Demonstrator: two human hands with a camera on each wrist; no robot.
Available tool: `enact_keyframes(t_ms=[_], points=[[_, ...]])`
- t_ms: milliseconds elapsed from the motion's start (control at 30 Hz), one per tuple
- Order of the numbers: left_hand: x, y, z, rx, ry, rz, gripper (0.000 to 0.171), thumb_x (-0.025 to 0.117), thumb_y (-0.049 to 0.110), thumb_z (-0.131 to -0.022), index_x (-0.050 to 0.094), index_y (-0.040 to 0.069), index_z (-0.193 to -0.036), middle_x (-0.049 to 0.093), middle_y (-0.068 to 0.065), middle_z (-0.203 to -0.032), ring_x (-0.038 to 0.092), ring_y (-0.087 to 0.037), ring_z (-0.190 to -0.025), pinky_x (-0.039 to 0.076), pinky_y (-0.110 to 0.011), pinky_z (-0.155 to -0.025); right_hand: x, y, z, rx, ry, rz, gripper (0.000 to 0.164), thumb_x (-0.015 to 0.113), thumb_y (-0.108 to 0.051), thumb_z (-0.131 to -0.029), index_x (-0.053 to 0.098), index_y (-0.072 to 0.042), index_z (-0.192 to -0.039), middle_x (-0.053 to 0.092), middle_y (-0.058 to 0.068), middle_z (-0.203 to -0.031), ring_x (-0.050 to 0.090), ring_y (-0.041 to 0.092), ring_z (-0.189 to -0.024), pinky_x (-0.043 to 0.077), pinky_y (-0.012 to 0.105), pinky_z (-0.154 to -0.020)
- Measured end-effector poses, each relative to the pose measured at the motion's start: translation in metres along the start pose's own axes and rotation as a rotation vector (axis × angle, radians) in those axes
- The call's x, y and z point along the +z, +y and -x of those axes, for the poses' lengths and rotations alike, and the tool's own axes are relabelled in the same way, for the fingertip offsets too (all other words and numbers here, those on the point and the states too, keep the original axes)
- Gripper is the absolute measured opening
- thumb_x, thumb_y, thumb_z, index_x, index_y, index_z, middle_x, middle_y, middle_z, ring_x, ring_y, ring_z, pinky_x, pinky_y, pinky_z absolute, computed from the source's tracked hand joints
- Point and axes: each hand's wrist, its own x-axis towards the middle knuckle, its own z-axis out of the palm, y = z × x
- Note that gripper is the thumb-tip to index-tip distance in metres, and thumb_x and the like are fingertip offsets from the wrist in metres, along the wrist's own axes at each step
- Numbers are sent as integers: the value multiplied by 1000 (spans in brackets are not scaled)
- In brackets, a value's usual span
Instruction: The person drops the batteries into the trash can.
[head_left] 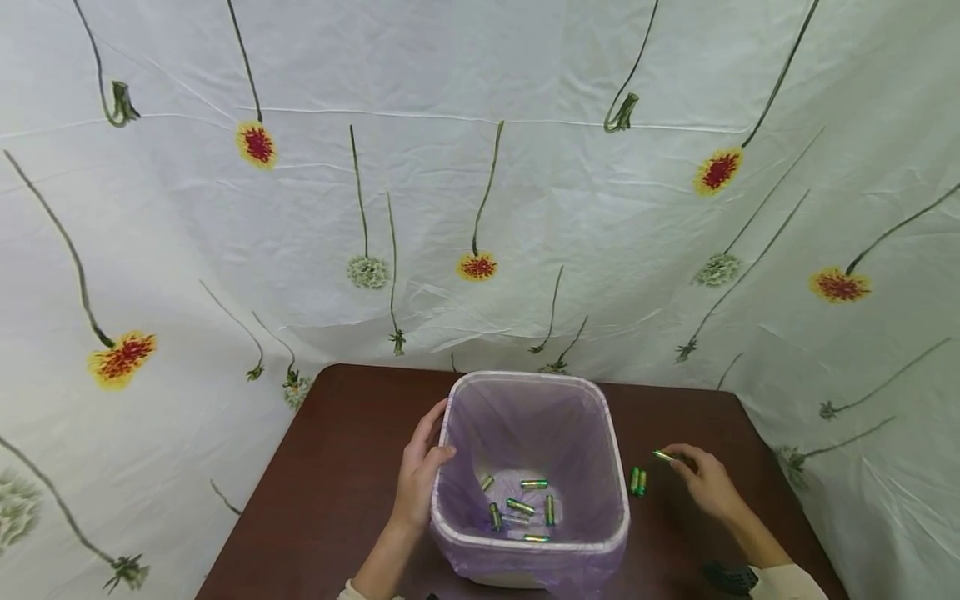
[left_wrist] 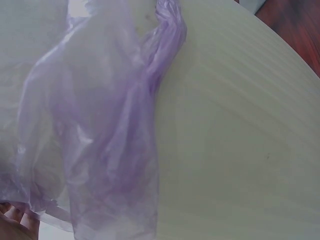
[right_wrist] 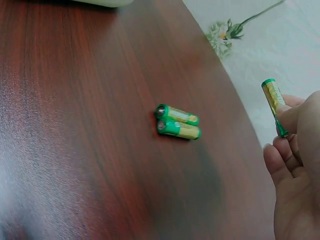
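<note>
A trash bin (head_left: 615, 500) with a thin purple liner bag (head_left: 525, 417) stands on the dark wooden table. My left hand (head_left: 422, 471) holds the bin's left side near the rim, thumb at the edge and fingers along the outside. In the left wrist view only the fingertips (left_wrist: 20, 220) show beside the loose liner. To the right of the bin, my right hand (head_left: 703, 479) pinches a green and gold battery (right_wrist: 273, 95) above the table. Two matching batteries (right_wrist: 178, 122) lie side by side between that hand and the bin. Several more batteries (head_left: 521, 506) lie scattered on the bin's bottom.
The brown table (head_left: 352, 450) has rounded far corners. A white cloth (head_left: 435, 183) printed with flowers hangs behind and beside it. A dark object (head_left: 729, 577), only partly visible, lies near the right wrist.
</note>
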Motion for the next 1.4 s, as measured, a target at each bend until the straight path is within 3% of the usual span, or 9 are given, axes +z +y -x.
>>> enact_keyframes(t_ms=[167,400,600,767,933,1200,1400], points=[[-1,-1,2,-2,3,1,64,47,-6,-87,46,-2,-151,50,-23,-150,52,-28,-128,48,-26,-98,-16,-7,-5,7,-134,-41,20,61,-1,-101,70,-2,-119,70,9,-109,64,24,-94,51,36,-72],[1,-1,1,11,-15,-8,64,47,-6,-88,45,-3,-152,49,-23,-150,50,-31,-130,47,-26,-99,-50,-19,-13,-58,-264,-74,20,62,-7,-102,69,-4,-120,68,13,-120,63,34,-109,53,41,-81],[2,0,0,12,-13,-21,64,47,-6,-88,45,-3,-151,49,-24,-149,51,-27,-129,47,-25,-98,-78,-34,-20,-23,-360,-148,25,61,-11,-104,67,-2,-126,64,18,-127,60,36,-114,54,42,-82],[2,1,0,24,-12,-16,64,47,-8,-88,44,-6,-151,48,-26,-149,52,-23,-128,46,-24,-99,-93,-52,-23,5,-372,-203,28,61,-14,-104,65,1,-128,61,20,-129,61,22,-110,53,38,-83],[1,1,0,34,-15,-13,63,46,-9,-88,44,-7,-151,48,-27,-149,52,-20,-128,45,-23,-99,-101,-74,-24,-35,-326,-221,26,60,-12,-104,66,1,-127,62,17,-128,62,13,-106,54,35,-81],[1,3,-2,28,-10,-9,64,46,-7,-88,43,-6,-152,48,-26,-150,52,-19,-128,45,-24,-100,-112,-119,-35,-138,-317,-251,27,59,-8,-105,64,7,-126,63,9,-127,65,14,-104,55,32,-85],[0,3,-1,18,-8,-20,63,46,-8,-88,43,-7,-151,48,-27,-149,52,-20,-127,45,-23,-99,-117,-146,-44,-154,-337,-262,28,58,-7,-105,63,8,-128,62,6,-126,65,14,-104,54,31,-86]])
